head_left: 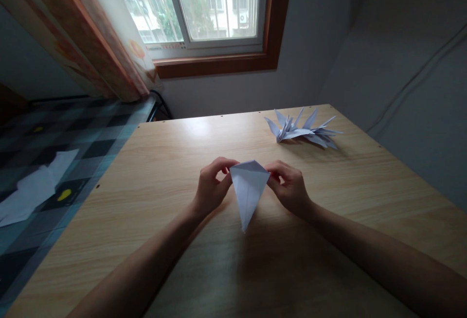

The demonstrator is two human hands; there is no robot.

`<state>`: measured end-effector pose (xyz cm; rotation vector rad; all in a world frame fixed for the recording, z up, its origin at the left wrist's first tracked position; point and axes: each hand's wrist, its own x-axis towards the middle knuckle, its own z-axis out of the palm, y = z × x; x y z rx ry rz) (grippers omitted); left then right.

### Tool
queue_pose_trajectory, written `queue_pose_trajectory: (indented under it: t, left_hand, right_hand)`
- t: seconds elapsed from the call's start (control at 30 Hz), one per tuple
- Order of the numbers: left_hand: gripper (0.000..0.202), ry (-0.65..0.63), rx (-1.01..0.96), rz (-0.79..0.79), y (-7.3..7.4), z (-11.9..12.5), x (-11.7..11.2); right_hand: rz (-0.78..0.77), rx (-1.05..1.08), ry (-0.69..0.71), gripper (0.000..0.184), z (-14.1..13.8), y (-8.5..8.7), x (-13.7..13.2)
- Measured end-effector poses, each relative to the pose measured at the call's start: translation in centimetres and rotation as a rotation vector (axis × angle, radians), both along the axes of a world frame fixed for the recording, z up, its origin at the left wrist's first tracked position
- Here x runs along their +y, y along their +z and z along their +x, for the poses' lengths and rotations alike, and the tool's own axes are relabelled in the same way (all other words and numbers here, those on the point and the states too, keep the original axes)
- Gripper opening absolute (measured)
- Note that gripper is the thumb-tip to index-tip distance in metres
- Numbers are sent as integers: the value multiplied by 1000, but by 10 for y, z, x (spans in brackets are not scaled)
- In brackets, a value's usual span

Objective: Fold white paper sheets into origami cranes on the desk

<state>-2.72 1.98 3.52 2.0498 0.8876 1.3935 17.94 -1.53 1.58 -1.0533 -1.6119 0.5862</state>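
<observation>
A white folded paper (248,189), shaped like a kite with its point toward me, is held just above the wooden table (153,182). My left hand (210,187) pinches its upper left corner with fingers closed. My right hand (290,186) pinches its upper right corner, fingers closed too. Both forearms reach in from the bottom of the view.
Several folded white paper cranes (302,129) lie in a pile at the table's far right. A bed with a checked cover (54,152) and loose white paper (32,186) lies to the left. A window and curtain are behind; a grey wall runs along the right.
</observation>
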Motion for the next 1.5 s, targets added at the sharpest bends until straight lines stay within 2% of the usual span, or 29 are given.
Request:
queue_pose_trajectory:
  t: [0.1, 0.17, 0.33, 0.43, 0.5, 0.63, 0.67, 0.77, 0.93, 1.0, 1.23, 1.33, 1.43, 1.5]
  left_hand:
    - [10, 37, 61, 261, 1, -3, -1]
    - [13, 64, 144, 340, -4, -6, 2]
    - [19, 28, 550, 344, -22, -16, 13]
    - [17, -13, 708, 320, -24, -17, 16]
    - [15, -24, 743, 309, -22, -16, 15]
    - [14, 14, 788, 247, -19, -12, 11]
    - [16, 34, 797, 227, -19, -10, 10]
    - [17, 111, 812, 162, -21, -7, 9]
    - [35, 209, 797, 80, -23, -6, 10]
    - [38, 204, 784, 71, -24, -7, 11]
    - [14, 154, 715, 100, -26, -7, 10]
    - [4, 136, 696, 75, -24, -7, 10]
    - [11, 95, 660, 79, -24, -7, 10]
    - [14, 55, 627, 92, -24, -7, 11]
  right_hand:
    - [182, -104, -89, 15, 4, 3, -4]
    - [229, -185, -97, 18, 7, -1, -1]
    - [194, -468, -25, 24, 18, -17, 15]
    - [114, -648, -2, 25, 19, -21, 19]
    - [43, -688, -35, 24, 17, -20, 18]
    - [-76, -679, -149, 16, 10, -13, 13]
    - [-92, -695, -161, 19, 9, -11, 13]
    - [-123, -727, -158, 29, 7, -10, 13]
    - [-180, -598, -161, 24, 9, -11, 16]
    - [-209, -530, -160, 23, 11, -11, 17]
    - [-236, -442, -187, 15, 12, -10, 19]
    - [-221, -407, -189, 17, 11, -13, 19]
    - [-145, -354, -161, 26, 12, -14, 18]
    - [-62, -380, -112, 22, 13, -15, 16]
